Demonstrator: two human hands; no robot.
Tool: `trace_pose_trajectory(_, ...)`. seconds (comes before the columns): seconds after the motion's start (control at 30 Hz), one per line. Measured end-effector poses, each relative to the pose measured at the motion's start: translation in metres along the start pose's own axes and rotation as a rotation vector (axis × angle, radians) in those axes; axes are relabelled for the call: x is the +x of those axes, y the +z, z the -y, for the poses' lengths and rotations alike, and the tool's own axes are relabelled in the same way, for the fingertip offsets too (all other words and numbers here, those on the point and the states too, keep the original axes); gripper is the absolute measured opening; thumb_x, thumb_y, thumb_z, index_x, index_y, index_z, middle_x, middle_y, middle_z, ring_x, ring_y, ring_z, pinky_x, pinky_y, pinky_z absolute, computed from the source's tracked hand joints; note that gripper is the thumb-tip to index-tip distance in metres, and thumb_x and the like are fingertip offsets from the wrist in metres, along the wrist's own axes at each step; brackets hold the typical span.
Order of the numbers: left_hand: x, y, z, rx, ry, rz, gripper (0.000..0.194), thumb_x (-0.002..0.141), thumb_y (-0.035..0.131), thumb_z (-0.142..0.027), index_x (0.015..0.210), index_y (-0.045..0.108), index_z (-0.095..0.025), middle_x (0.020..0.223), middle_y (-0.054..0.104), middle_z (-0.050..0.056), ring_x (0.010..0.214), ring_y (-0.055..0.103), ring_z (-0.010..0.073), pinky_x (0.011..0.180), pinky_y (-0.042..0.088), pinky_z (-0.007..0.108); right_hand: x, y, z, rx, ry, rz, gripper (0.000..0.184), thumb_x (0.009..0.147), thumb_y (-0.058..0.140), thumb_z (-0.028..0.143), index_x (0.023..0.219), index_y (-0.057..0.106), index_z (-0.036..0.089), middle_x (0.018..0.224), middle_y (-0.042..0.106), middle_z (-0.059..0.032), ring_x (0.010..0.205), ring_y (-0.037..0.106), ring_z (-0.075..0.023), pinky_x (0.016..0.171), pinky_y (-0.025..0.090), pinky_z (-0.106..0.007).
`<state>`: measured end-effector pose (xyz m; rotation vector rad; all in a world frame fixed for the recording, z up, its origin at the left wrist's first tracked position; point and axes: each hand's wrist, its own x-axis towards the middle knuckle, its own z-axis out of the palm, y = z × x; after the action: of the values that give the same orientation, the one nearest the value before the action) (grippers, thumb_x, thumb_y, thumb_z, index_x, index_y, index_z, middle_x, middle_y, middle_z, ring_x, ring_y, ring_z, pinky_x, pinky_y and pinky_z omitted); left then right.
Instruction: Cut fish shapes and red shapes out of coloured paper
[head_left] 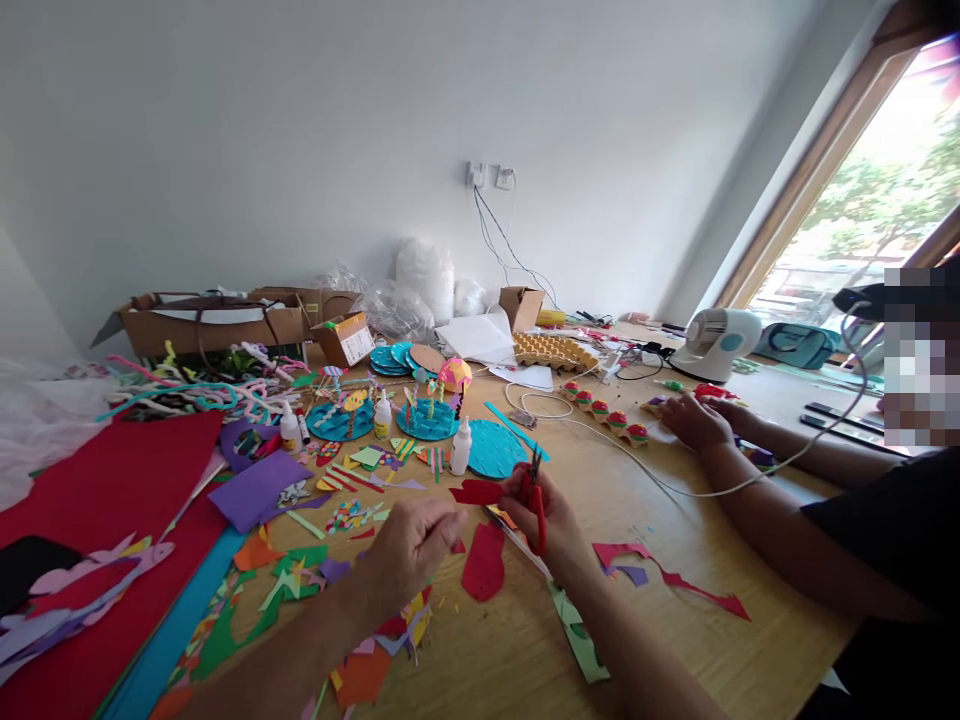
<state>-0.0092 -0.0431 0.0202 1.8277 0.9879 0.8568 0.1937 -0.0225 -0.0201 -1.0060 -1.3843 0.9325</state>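
Observation:
My right hand (556,522) is wrapped around red-handled scissors (537,500), whose dark blades point upward. A red foam piece (475,492) sticks out to the left from the fingers of that same hand. Just to its left, my left hand (420,540) is closed with thumb and fingertips together; whatever they pinch is hidden. A small red scrap (458,546) shows by its fingertips. Below and between the hands lies a red rounded cutout (484,563) on the wooden table (637,660). A pale green strip (576,630) lies partly beneath my right forearm.
White glue bottles (461,447) stand among blue discs (499,449) and decorated models. Foam scraps (289,590) and red sheets (112,480) cover the left side. At right, a co-worker's hands (697,425) are near painted egg-carton strips (607,412). A white cable (675,490) crosses the table.

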Motion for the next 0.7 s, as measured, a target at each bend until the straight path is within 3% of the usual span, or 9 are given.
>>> trace_pose_trajectory(0.13,-0.001,0.008,-0.003,-0.329,-0.184,0.190,0.064,0.084,0.023,-0.071,0.071,0.057,-0.018,0.057,0.051,-0.001,0.049,0.049,0.0132,0.047,0.039,0.025,-0.010,0.005,0.021,-0.214,-0.201,-0.029,0.010,0.075,0.067,0.025,0.081,0.058,0.023,0.081,0.064,-0.0038,0.071,0.057,-0.0196,0.066,0.047,-0.032)
trace_pose_trajectory(0.23,0.001,0.003,-0.002,-0.758,-0.400,0.219,0.063,0.081,0.032,-0.073,0.082,0.061,-0.016,0.063,0.053,-0.001,0.050,0.050,0.0106,0.043,0.032,0.021,-0.017,0.013,0.041,-0.453,-0.381,0.086,0.013,0.079,0.059,0.013,0.085,0.062,0.024,0.076,0.067,-0.0038,0.067,0.059,-0.0199,0.062,0.046,-0.031)
trace_pose_trajectory(0.37,0.005,-0.009,0.000,-0.828,-0.450,0.128,0.040,0.076,0.057,-0.057,0.074,0.057,-0.017,0.061,0.053,-0.002,0.047,0.048,0.0081,0.042,0.028,0.019,-0.012,0.024,0.056,-0.682,-0.688,0.213,0.022,0.083,0.046,0.006,0.080,0.059,0.024,0.071,0.065,-0.0052,0.069,0.061,-0.0206,0.061,0.046,-0.029)
trace_pose_trajectory(0.43,0.007,-0.014,0.002,-0.785,-0.414,0.031,0.030,0.070,0.065,-0.046,0.072,0.054,-0.018,0.059,0.052,-0.004,0.045,0.045,0.0068,0.043,0.028,0.019,-0.006,0.029,0.057,-0.742,-0.755,0.235,0.024,0.083,0.043,0.006,0.075,0.057,0.024,0.066,0.063,-0.0046,0.066,0.059,-0.0199,0.059,0.044,-0.029)
trace_pose_trajectory(0.53,0.012,-0.023,0.004,-0.687,-0.324,-0.134,0.025,0.065,0.069,-0.036,0.074,0.054,-0.019,0.057,0.053,-0.006,0.045,0.043,0.0065,0.045,0.030,0.019,0.004,0.037,0.054,-0.702,-0.684,0.182,0.018,0.081,0.045,0.009,0.077,0.057,0.023,0.070,0.064,-0.0053,0.067,0.058,-0.0197,0.058,0.043,-0.028)
trace_pose_trajectory(0.63,0.016,-0.033,0.004,-0.525,-0.209,-0.299,0.018,0.070,0.065,-0.034,0.073,0.054,-0.020,0.054,0.053,-0.007,0.046,0.042,0.0082,0.046,0.031,0.020,0.011,0.045,0.051,-0.474,-0.450,0.048,0.004,0.083,0.052,0.019,0.082,0.056,0.021,0.077,0.066,-0.0057,0.068,0.058,-0.0190,0.059,0.044,-0.028)
trace_pose_trajectory(0.7,0.017,-0.039,0.001,-0.397,-0.133,-0.388,0.012,0.072,0.063,-0.029,0.068,0.055,-0.020,0.053,0.052,-0.007,0.047,0.042,0.0093,0.048,0.031,0.021,0.013,0.050,0.051,-0.285,-0.270,0.014,0.009,0.083,0.058,0.030,0.082,0.055,0.021,0.078,0.066,-0.0049,0.067,0.057,-0.0179,0.060,0.045,-0.028)
